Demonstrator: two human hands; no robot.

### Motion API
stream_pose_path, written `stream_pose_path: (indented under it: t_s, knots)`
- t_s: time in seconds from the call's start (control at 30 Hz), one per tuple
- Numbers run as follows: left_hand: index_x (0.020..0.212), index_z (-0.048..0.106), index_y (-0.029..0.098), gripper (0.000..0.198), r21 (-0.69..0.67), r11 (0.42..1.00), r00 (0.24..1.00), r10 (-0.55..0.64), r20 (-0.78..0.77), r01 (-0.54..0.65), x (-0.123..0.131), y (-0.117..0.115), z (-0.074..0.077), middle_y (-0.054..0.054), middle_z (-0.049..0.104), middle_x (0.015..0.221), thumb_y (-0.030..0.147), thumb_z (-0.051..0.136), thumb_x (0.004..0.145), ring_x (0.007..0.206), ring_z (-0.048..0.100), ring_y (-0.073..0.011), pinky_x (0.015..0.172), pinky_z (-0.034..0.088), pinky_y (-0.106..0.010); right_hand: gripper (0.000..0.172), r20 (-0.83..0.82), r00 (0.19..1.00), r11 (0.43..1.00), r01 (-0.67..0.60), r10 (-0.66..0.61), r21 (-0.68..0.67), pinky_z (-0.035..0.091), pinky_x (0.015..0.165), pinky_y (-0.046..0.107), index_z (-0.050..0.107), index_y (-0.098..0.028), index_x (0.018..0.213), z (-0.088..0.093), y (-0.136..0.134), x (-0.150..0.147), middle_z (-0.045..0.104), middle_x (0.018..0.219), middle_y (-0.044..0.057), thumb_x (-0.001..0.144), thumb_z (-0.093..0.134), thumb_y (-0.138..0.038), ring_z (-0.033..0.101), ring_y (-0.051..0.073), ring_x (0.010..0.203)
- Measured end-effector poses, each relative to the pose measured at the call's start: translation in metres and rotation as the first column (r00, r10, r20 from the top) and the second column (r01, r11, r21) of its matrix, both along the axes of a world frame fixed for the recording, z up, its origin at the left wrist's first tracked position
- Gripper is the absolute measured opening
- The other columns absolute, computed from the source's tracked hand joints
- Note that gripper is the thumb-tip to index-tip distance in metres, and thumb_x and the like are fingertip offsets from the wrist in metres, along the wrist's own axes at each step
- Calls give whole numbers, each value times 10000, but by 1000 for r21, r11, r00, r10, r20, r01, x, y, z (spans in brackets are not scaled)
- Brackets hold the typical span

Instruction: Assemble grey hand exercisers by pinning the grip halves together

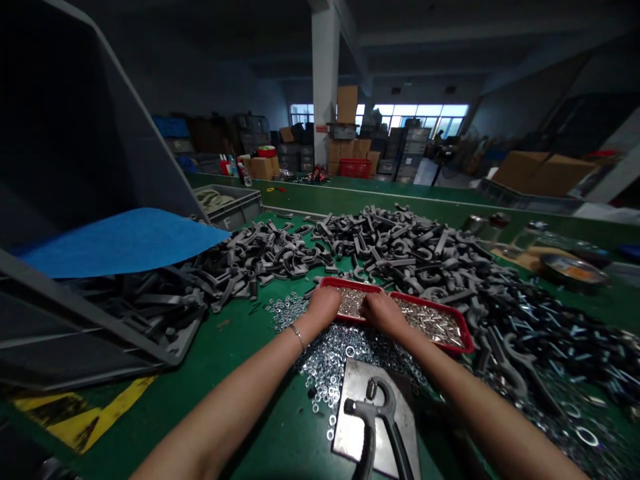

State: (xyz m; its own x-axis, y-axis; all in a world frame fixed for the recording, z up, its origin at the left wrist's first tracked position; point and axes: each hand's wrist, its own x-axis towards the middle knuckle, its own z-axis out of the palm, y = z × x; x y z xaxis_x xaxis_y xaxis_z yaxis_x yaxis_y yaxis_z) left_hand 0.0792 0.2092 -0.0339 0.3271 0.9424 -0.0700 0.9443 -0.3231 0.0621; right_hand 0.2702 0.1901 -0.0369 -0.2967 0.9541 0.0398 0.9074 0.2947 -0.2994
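Observation:
My left hand is at the left end of a red tray of small metal pieces, its fingers bent over the rim and their tips hidden. My right hand reaches into the same tray from the right, fingertips down among the pieces and out of sight. A second red tray holding metal pins adjoins it on the right. Loose nuts and washers lie in front of the trays. Nearer me, a black hand tool with two handles rests on a metal plate.
Grey plastic parts are heaped behind the trays. A tilted grey crate with a blue sheet stands at left. Dark parts with bolts and a round dish are at right. Cardboard boxes lie beyond.

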Motion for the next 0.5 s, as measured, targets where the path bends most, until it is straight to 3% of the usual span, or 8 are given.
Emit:
stream_pose_path:
  t_s: [0.1,0.17,0.23,0.33,0.4,0.47,0.5]
  knots:
    - [1226,593,147,332,52,999,1000,11,5,-11,2,-2,2,-105,612,1237,339,614,955,1070,627,-240,908,543,-451,279,-106,993,998,59,-55,29,550,880,436,626,-178,1176,5,-5,-5,647,1204,77,955,619,-348,649,219,1022]
    - [1220,595,151,322,69,998,1000,11,1,-11,4,-3,6,-98,619,1221,338,611,958,1046,635,-231,889,552,-440,258,-212,975,995,83,-70,53,565,818,401,630,-172,1141,20,-6,-12,664,1130,59,955,619,-351,662,195,938]
    - [1212,598,147,318,70,998,1000,5,-8,-4,5,-2,8,-98,626,1203,337,612,957,1018,644,-223,868,561,-424,207,-344,937,993,93,-62,76,560,741,350,640,-160,1049,47,-1,-19,675,989,29,948,626,-340,655,160,810]
    - [1223,592,144,333,70,998,1000,-3,-9,4,5,-2,7,-104,620,1214,340,616,955,1026,641,-227,871,559,-426,150,-557,831,990,81,-3,115,513,666,281,616,-161,891,108,10,-26,629,775,-20,933,599,-304,601,118,658]
    - [1225,592,142,337,73,997,1000,-3,9,2,4,-2,3,-108,615,1226,340,618,953,1047,635,-234,889,552,-437,156,-671,739,988,49,60,143,492,658,257,594,-173,920,144,13,-24,618,797,-30,933,560,-324,599,103,659]
    - [1218,596,140,332,79,997,999,8,44,-11,2,-4,-1,-108,617,1225,339,618,953,1056,633,-237,899,547,-443,150,-735,671,987,23,101,156,483,689,261,585,-183,954,160,2,-18,618,840,-31,917,560,-326,597,104,700]
    - [1216,597,141,330,85,996,997,15,69,-21,1,-6,-3,-106,618,1223,339,617,953,1057,633,-237,902,545,-446,134,-748,656,989,8,104,145,478,692,266,592,-188,935,159,-11,-13,618,828,-30,894,586,-315,594,112,706]
